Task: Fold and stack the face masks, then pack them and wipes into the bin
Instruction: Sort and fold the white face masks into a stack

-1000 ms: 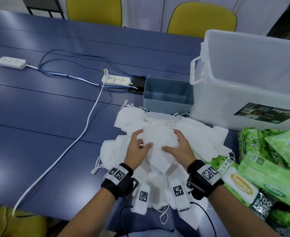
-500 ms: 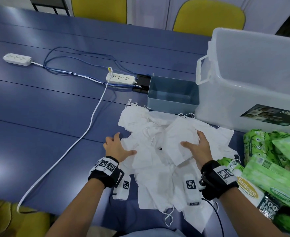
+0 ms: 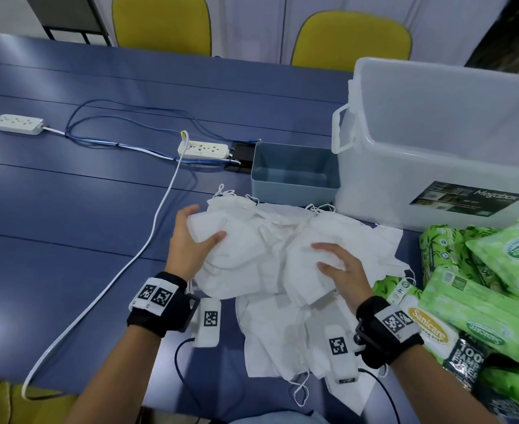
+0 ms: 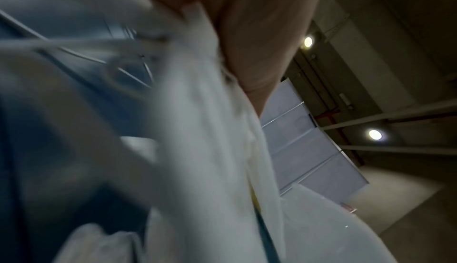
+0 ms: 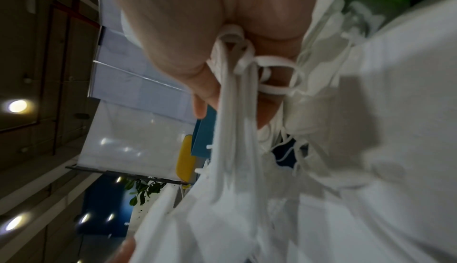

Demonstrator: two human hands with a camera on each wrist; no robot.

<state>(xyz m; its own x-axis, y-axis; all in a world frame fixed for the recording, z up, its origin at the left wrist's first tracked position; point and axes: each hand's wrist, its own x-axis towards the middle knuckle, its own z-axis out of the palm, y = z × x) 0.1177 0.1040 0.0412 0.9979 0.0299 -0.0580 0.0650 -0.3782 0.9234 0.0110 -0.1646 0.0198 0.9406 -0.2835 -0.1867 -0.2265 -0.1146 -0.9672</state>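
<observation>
A loose heap of white face masks lies on the blue table in front of me. My left hand grips the left part of the heap, thumb on top and fingers behind a mask. At the heap's right side my right hand holds a mask, with its ear loops against the palm in the right wrist view. The left wrist view is blurred, with white mask fabric under the palm. Green wipe packs are piled at the right. A large clear bin stands behind them.
A small grey-blue box stands open just behind the masks, left of the clear bin. Two white power strips with blue and white cables lie across the left of the table. Yellow chairs stand at the far edge.
My left hand moved from the table edge of the heap up and right, taking hold of masks. The right hand shifted slightly lower on the right side. The heap has bunched up.
</observation>
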